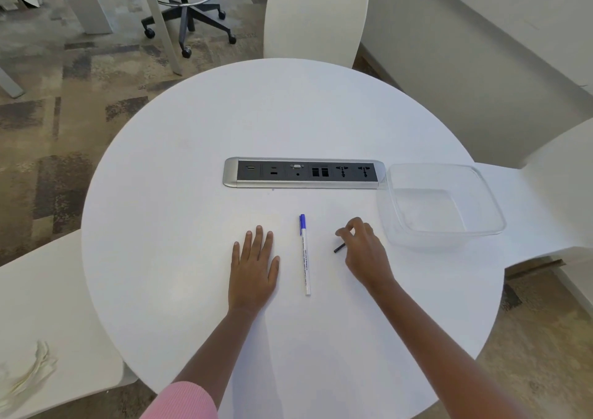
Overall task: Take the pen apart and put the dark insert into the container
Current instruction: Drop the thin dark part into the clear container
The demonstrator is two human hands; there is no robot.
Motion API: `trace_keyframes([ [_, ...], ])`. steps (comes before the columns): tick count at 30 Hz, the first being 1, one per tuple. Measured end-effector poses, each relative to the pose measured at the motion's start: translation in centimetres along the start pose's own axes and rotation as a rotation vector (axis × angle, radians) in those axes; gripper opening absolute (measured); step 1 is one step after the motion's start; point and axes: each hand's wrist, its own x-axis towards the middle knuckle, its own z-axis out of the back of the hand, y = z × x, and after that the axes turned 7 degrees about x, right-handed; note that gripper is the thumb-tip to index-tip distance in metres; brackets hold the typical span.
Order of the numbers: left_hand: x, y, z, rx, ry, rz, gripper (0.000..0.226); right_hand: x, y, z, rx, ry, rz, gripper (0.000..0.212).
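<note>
Head view: dark insert [339, 247] beside the pen [305, 255], under curled right-hand fingers [345, 230], grasp uncertain; left hand [253, 267] flat on tabletop [192, 226]; next, probably, pinching and carrying to container [441, 226] right of pen.

The round white table [192, 161] is mostly bare: its far half beyond the socket strip [304, 173] and its whole left side lie open to a reach. The strip sits flush in the top, hardly a barrier. On the near side, the left hand [253, 267] lies flat on the surface, and the pen [305, 255] lies just beside it, lengthwise between the two hands. The right hand [364, 251] hovers over a small dark insert [339, 247], seemingly not yet gripping it. Between that hand and the clear container [442, 205] the surface is free, and the container's mouth stands open and empty. White chairs [316, 17] crowd the table's edges.
</note>
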Motion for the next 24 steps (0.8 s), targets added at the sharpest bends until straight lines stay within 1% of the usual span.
trace_keyframes([
  [3,0.0,-0.1,0.2,-0.004,0.009,0.001,0.057,0.0,-0.8,0.3,-0.112,0.051,0.054,0.036],
  [6,0.0,-0.2,0.4,-0.008,0.022,0.006,0.057,0.1,-1.3,0.2,-0.162,0.063,0.089,0.029],
  [12,0.0,-0.2,0.6,-0.001,0.045,0.015,0.058,0.4,-1.6,0.1,-0.170,-0.012,0.166,0.027],
  [17,0.0,-0.3,0.7,0.002,0.056,0.021,0.058,1.3,-2.0,2.8,-0.084,-0.151,0.214,0.024],
  [19,0.0,-0.3,0.7,0.003,0.056,0.021,0.058,1.9,-2.8,4.6,-0.038,-0.229,0.195,0.019],
  [22,0.1,-0.4,0.6,-0.005,0.052,0.026,0.059,2.7,-4.9,7.4,0.003,-0.349,0.102,0.011],
  [24,0.1,-0.5,0.6,0.000,0.047,0.026,0.058,3.3,-6.9,8.6,0.004,-0.377,0.023,0.011],
])
